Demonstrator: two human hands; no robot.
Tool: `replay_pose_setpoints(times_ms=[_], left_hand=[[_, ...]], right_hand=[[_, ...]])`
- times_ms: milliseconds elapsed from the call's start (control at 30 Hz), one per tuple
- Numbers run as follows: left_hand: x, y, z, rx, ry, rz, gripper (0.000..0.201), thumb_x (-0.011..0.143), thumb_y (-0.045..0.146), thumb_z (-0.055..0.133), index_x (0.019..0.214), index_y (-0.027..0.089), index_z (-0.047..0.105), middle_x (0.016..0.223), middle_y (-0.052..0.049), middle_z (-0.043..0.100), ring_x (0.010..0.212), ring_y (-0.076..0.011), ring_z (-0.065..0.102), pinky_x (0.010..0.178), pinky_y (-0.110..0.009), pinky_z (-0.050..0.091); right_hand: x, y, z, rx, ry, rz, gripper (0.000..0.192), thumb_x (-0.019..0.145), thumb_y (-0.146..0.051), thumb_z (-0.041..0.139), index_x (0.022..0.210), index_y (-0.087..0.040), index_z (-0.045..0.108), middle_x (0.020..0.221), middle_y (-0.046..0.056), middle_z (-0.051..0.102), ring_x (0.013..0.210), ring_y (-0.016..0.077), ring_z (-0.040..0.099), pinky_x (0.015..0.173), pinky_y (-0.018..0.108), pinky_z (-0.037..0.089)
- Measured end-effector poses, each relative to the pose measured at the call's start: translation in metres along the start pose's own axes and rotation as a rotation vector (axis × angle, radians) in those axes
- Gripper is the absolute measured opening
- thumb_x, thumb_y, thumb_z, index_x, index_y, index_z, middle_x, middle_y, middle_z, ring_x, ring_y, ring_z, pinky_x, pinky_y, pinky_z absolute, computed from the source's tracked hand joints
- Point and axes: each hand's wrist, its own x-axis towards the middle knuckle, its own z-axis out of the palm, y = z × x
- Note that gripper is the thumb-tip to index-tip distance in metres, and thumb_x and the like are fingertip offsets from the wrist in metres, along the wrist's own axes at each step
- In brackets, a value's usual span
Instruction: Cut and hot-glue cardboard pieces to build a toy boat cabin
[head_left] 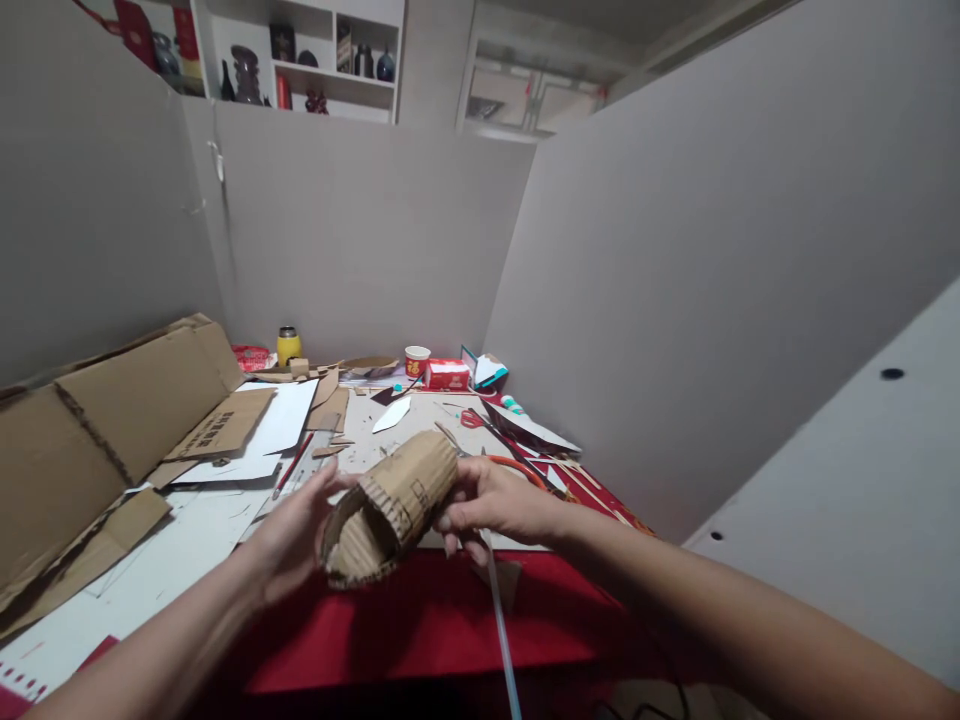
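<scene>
A rolled piece of corrugated cardboard [424,475], shaped like a short tube with printed marks, is tilted in front of me above the table's near edge. Its open, rough-cut end faces me on the left. My left hand [300,530] holds it at that end, with some fingers hidden behind the cardboard. At the opposite end my right hand [495,505] has curled fingers against the tube. A long translucent stick [501,630] runs down from just beneath my right hand; whether those fingers also grip it I cannot tell.
Red-handled scissors [472,418], an orange curved handle [519,468] and wooden strips lie to the right. Large folded cardboard [142,390] and white sheets cover the left. A yellow jar [288,345], a paper cup [417,361] and a red box [447,374] stand at the back. Grey partitions enclose the table.
</scene>
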Motion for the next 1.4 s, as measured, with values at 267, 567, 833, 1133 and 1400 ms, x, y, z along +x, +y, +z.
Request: replay_pose_setpoints(times_ms=[267, 567, 833, 1133, 1400], left_hand=[[-0.009, -0.026, 0.029, -0.273, -0.224, -0.199, 0.064, 0.091, 0.060, 0.043, 0.121, 0.007, 0.061, 0.084, -0.016, 0.076, 0.067, -0.0290, 0.073, 0.062, -0.036, 0.056], [-0.004, -0.038, 0.036, -0.427, -0.134, -0.110, 0.061, 0.088, 0.060, 0.048, 0.105, 0.004, 0.066, 0.072, -0.014, 0.074, 0.058, -0.0239, 0.070, 0.058, -0.033, 0.057], [-0.009, -0.012, 0.039, -0.418, 0.061, 0.274, 0.051, 0.094, 0.048, 0.045, 0.121, 0.008, 0.060, 0.086, -0.015, 0.076, 0.068, -0.0237, 0.072, 0.065, -0.034, 0.060], [-0.004, 0.003, 0.033, -0.345, 0.149, 0.404, 0.055, 0.096, 0.050, 0.040, 0.131, 0.010, 0.054, 0.086, -0.014, 0.076, 0.069, -0.0239, 0.073, 0.068, -0.035, 0.060], [0.003, -0.020, 0.037, -0.284, 0.163, 0.444, 0.045, 0.098, 0.043, 0.044, 0.128, 0.013, 0.060, 0.104, -0.010, 0.076, 0.088, -0.0219, 0.073, 0.077, -0.029, 0.058]], right_hand=[[0.005, -0.011, -0.004, -0.114, -0.302, 0.083, 0.041, 0.068, -0.039, 0.081, 0.093, -0.011, 0.064, 0.060, -0.002, 0.067, 0.044, 0.0079, 0.061, 0.040, 0.014, 0.044], [0.005, -0.031, -0.009, -0.176, -0.246, 0.048, 0.067, 0.076, -0.032, 0.076, 0.134, -0.017, 0.045, 0.061, -0.005, 0.067, 0.043, 0.0085, 0.062, 0.042, 0.014, 0.044], [0.005, -0.030, -0.011, -0.133, 0.203, -0.273, 0.050, 0.081, -0.038, 0.069, 0.122, -0.017, 0.052, 0.061, -0.003, 0.065, 0.044, 0.0090, 0.058, 0.043, 0.019, 0.045], [0.019, -0.038, 0.009, -0.220, 0.350, -0.510, 0.033, 0.084, -0.042, 0.064, 0.107, -0.019, 0.062, 0.099, 0.008, 0.066, 0.081, 0.0158, 0.065, 0.061, 0.026, 0.053], [0.026, -0.071, 0.026, -0.572, 0.415, -0.764, 0.018, 0.091, -0.032, 0.058, 0.096, -0.020, 0.069, 0.118, 0.009, 0.064, 0.112, 0.0195, 0.058, 0.098, 0.038, 0.043]])
